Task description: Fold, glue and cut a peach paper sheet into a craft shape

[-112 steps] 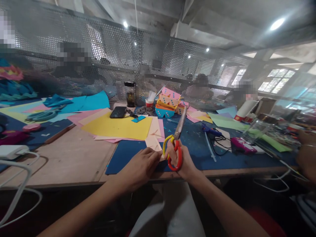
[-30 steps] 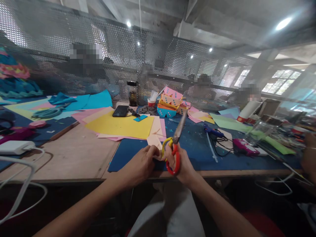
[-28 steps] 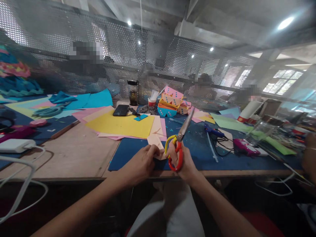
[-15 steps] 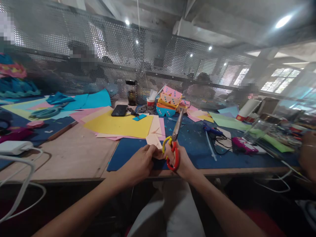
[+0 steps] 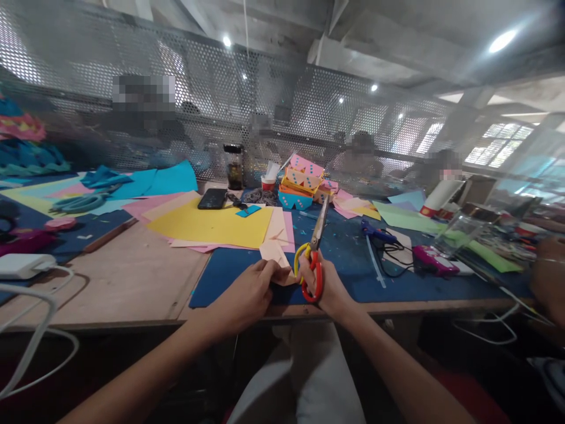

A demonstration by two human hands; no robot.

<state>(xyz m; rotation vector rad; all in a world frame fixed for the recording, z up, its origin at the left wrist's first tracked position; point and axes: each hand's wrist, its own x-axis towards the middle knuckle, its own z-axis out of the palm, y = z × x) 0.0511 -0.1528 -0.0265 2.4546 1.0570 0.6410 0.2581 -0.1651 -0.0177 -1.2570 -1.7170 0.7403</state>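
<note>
My left hand [image 5: 258, 288] pinches a small peach piece of paper [image 5: 274, 253] near the front of the blue mat [image 5: 233, 271]. Close beside it, my right hand [image 5: 330, 288] is closed round scissors with one yellow and one red handle [image 5: 314, 285]. Their metal blades point up and away from me and look together, apart from the paper. Some fingers of my right hand reach toward the paper's lower edge; whether they touch it I cannot tell. Just beyond lie stacked sheets, with a yellow sheet [image 5: 216, 227] on top and peach and pink ones beneath.
A black phone [image 5: 212, 199] and a blue paper strip [image 5: 249, 211] rest on the sheets. Behind are a dark-lidded jar [image 5: 233, 166], a paper cup [image 5: 268, 182] and decorated paper shapes [image 5: 301, 179]. A blue glue gun [image 5: 377, 232] lies right; white cables [image 5: 48, 330] hang left.
My right hand and the scissors have shifted slightly right, a little away from my left hand. My left hand still pinches the peach paper.
</note>
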